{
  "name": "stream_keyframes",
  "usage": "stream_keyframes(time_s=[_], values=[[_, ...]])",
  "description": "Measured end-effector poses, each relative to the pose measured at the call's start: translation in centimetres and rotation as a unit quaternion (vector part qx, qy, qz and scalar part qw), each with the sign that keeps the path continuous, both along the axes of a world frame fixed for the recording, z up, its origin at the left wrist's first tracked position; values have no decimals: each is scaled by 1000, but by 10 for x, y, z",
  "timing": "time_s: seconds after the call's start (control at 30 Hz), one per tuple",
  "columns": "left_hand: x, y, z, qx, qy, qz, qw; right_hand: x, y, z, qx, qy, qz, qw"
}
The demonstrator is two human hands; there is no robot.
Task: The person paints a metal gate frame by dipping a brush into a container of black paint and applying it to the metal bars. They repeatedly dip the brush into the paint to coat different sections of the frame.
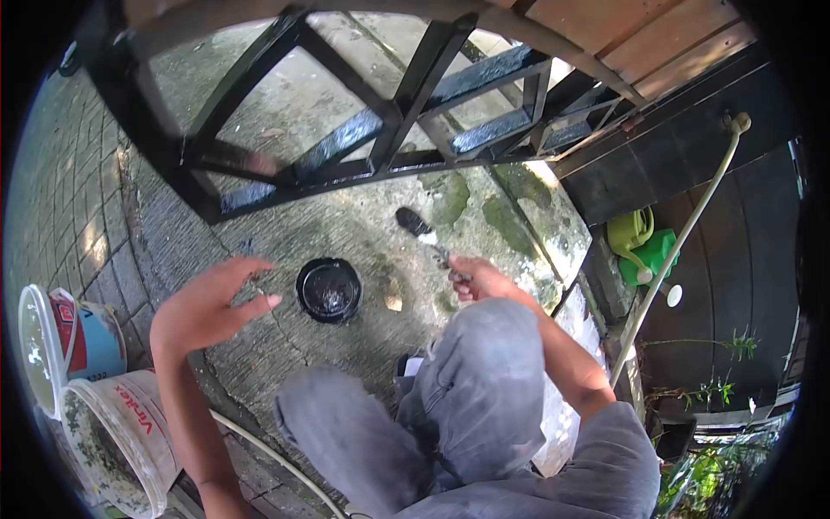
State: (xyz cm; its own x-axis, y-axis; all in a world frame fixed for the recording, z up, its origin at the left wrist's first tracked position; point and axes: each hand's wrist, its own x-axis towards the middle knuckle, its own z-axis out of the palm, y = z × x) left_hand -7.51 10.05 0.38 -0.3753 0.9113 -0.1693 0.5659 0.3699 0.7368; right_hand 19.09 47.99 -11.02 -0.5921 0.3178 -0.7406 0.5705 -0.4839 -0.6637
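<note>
My right hand (478,278) is closed round the handle of a paintbrush (417,223), whose bristles are coated in black. The brush is held above the concrete, its tip toward the metal frame. To the left of it stands a round black container (329,291) with glossy black paint inside. My left hand (216,303) is beside that container, apart from it, with thumb and fingers spread and nothing between them. Beyond both hands is a black metal frame (346,138) with diagonal bars, partly shiny.
Two buckets, a white one (138,406) and a blue-and-red one (97,333), stand at the left. A pale hose (277,458) runs along the ground near them. Green and yellow-green watering cans (653,255) sit at the right, by a long pale pole (683,233).
</note>
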Motion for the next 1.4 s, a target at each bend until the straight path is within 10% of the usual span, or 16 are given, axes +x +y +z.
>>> stream_keyframes(time_s=[0.27,0.6,1.4], values=[[11,77,48,-150,26,-87,985,26,13,-16,111,-7,-114,987],[64,121,21,-203,34,-76,976,70,111,-42,494,47,-265,827],[140,80,67,-291,59,80,951,48,213,-12,479,166,-362,782]])
